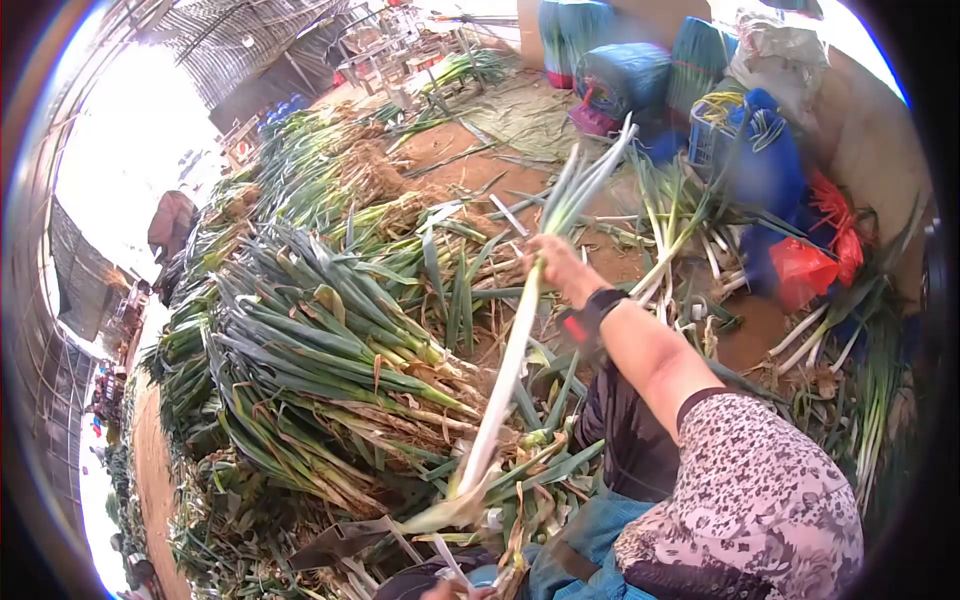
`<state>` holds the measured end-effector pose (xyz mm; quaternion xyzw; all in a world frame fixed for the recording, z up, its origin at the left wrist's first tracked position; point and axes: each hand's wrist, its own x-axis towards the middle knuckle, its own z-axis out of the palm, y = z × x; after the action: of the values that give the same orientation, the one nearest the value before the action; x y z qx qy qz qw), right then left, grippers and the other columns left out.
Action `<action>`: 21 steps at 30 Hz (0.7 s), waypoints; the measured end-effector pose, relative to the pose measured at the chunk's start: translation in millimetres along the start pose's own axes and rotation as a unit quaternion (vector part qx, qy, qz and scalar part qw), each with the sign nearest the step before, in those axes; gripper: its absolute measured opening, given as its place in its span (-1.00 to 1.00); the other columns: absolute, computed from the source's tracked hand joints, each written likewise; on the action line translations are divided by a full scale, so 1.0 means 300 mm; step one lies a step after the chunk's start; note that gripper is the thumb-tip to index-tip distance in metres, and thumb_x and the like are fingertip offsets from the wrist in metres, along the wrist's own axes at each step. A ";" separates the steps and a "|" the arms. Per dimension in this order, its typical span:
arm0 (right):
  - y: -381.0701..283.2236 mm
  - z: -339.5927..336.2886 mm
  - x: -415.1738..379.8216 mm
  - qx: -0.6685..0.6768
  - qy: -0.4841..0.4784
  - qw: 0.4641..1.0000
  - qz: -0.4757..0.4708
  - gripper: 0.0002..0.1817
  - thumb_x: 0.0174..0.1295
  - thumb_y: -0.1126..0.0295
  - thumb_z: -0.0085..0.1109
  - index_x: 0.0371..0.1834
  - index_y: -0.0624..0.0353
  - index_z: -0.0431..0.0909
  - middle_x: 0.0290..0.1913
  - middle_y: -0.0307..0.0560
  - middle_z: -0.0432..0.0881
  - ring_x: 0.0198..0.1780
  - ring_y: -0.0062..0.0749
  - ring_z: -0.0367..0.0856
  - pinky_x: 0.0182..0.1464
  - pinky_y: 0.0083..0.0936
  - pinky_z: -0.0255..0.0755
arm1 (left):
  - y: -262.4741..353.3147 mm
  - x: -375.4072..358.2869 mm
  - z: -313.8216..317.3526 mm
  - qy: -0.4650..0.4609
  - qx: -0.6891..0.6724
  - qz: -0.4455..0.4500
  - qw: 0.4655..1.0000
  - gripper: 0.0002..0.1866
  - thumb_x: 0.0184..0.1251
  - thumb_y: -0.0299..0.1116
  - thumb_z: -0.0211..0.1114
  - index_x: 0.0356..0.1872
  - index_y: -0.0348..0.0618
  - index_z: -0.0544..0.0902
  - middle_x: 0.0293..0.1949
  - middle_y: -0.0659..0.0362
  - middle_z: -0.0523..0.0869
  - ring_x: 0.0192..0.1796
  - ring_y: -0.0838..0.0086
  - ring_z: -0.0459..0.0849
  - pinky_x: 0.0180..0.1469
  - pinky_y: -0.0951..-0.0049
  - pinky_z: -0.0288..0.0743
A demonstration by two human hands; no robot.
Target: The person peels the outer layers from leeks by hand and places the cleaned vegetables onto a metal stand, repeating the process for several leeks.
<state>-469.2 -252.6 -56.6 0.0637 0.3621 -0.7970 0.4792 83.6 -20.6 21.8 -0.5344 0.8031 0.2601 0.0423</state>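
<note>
My right hand [558,266] is closed around a long leek [510,375], gripping it where the pale stalk meets the green leaves. The stalk slants down to the lower left, and its leaf tips point up and away. A loose, peeling leaf hangs by its lower end, blurred. At the bottom edge only a little of my left hand [455,592] shows, close below that end; its fingers are mostly cut off. A dark, flat, blade-like piece [345,543] lies beside the stalk's lower end. Left of the leek, a big heap of untrimmed leeks [310,340] lies with roots toward me.
More leeks [300,160] stretch toward the back left. Pale-stalked leeks [665,225] lie on the earth floor beyond my right arm. Wrapped blue-green bundles [625,75], a blue-and-white basket [708,140] and red plastic bags [805,272] stand at the right.
</note>
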 end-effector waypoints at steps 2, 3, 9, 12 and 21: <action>0.048 0.079 -0.054 0.041 -0.032 0.994 0.092 -0.93 0.12 0.49 -0.06 -0.37 0.24 0.30 -0.59 -0.17 0.32 -0.67 -0.48 0.32 -0.69 -0.57 0.35 | 0.110 0.144 -0.154 0.079 -0.348 0.001 0.934 -0.48 0.16 -0.22 0.39 0.08 -0.29 0.48 -0.39 0.07 0.67 -0.44 0.33 0.63 -0.31 0.40 0.53; 0.060 0.120 -0.127 0.044 -0.031 0.994 0.097 -0.92 0.11 0.48 -0.04 -0.41 0.22 0.29 -0.59 -0.19 0.33 -0.69 -0.51 0.30 -0.71 -0.62 0.31 | 0.066 0.253 -0.167 0.145 -0.253 0.087 0.953 -0.64 0.28 -0.52 0.09 0.11 -0.36 0.44 -0.06 -0.05 0.65 -0.11 0.18 0.70 -0.08 0.34 0.58; 0.179 0.161 -0.181 0.057 -0.166 0.953 0.246 -0.84 0.20 0.39 -0.01 -0.42 0.25 0.30 -0.53 -0.14 0.38 -0.66 -0.58 0.31 -0.71 -0.67 0.29 | 0.402 0.550 -0.058 -0.184 -0.702 0.130 0.676 -0.25 0.23 -0.42 0.20 0.42 -0.27 0.05 0.03 -0.21 0.54 0.10 0.08 0.53 0.26 0.21 0.33; 0.145 0.142 -0.158 0.080 -0.187 0.935 0.292 -0.83 0.22 0.37 -0.01 -0.41 0.23 0.29 -0.52 -0.12 0.41 -0.66 -0.54 0.35 -0.70 -0.61 0.32 | 0.373 0.515 0.095 -0.329 -0.703 0.090 0.624 -0.50 0.33 -0.18 0.11 0.15 -0.33 0.32 -0.33 -0.03 0.58 -0.29 0.31 0.55 -0.19 0.38 0.44; 0.054 0.118 -0.136 -0.063 -0.055 0.996 0.031 -0.95 0.02 0.60 -0.06 -0.48 0.28 0.42 -0.63 -0.14 0.35 -0.70 -0.36 0.33 -0.68 -0.51 0.31 | 0.193 0.424 0.443 -0.192 -0.632 0.026 0.750 -0.72 0.35 -0.16 0.13 -0.27 -0.21 0.46 -0.51 0.21 0.44 -0.51 0.52 0.39 -0.51 0.53 0.27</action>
<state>-425.5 -250.5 -20.8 0.0005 0.3827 -0.7594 0.5262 -49.5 -48.5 -115.2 -0.3564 0.4439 0.8067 -0.1586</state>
